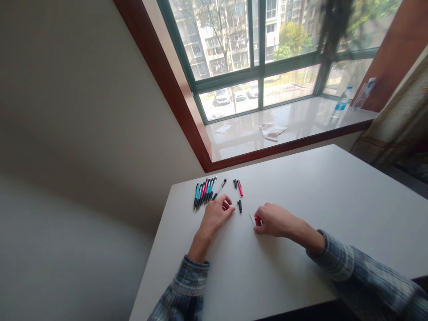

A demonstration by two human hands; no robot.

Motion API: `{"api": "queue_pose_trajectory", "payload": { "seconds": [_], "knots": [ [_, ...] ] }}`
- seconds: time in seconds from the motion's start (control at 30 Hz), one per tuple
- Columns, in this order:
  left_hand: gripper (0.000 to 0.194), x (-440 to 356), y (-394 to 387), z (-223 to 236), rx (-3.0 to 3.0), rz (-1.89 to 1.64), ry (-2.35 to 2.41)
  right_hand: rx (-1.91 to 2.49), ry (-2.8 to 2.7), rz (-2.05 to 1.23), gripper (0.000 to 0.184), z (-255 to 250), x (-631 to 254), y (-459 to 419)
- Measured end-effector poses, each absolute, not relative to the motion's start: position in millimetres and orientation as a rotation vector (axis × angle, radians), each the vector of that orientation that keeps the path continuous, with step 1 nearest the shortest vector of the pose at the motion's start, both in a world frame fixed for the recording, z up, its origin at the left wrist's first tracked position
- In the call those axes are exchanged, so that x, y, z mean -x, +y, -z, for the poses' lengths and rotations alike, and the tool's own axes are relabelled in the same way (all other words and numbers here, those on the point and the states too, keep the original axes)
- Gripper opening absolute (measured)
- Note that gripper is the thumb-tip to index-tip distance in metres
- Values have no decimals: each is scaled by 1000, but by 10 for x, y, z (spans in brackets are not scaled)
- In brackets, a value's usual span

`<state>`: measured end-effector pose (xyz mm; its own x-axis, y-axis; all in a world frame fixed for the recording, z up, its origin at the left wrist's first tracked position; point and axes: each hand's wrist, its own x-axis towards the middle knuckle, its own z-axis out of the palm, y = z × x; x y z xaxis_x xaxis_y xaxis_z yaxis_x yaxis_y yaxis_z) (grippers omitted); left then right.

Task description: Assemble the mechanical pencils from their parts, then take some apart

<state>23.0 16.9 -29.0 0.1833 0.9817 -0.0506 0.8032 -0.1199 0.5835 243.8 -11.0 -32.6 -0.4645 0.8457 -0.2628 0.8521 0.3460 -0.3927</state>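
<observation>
My left hand (218, 213) rests on the white table (301, 214) with its fingers curled, just below a row of several blue, red and black pens (203, 192). What it holds, if anything, is hidden. My right hand (272, 220) is closed on a small red pen part (257, 219), with a thin white refill (252, 218) poking out beside it. Between the hands lies a short black pen piece (240, 205). Further back lie a red pen barrel (240, 188), a small black piece (235, 183) and a single black-and-white pen (220, 187).
A wall stands left of the table. Behind the table runs a glossy window sill (301, 120) bearing a cloth (272, 131), a paper scrap (223, 129) and a water bottle (341, 102). A patterned curtain (394, 125) hangs at the right.
</observation>
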Motion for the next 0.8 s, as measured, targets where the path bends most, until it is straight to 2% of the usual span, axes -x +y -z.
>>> {"api": "queue_pose_trajectory", "payload": {
  "seconds": [0.2, 0.43, 0.63, 0.8],
  "knots": [
    [16, -215, 174, 233, -1980, -504, 1640, -1784, 2598, 679, 26, 416, -2373, -63],
    [17, -34, 188, 128, -2034, -368, 1538, -1797, 2694, 747, 26, 458, -2406, -40],
    [13, -153, 133, 164, -2076, -343, 1444, -1740, 2758, 771, 17, 497, -2403, -37],
    [14, -204, 130, 200, -2121, -353, 1454, -1784, 2771, 737, 22, 551, -2365, -27]
  ]
}}
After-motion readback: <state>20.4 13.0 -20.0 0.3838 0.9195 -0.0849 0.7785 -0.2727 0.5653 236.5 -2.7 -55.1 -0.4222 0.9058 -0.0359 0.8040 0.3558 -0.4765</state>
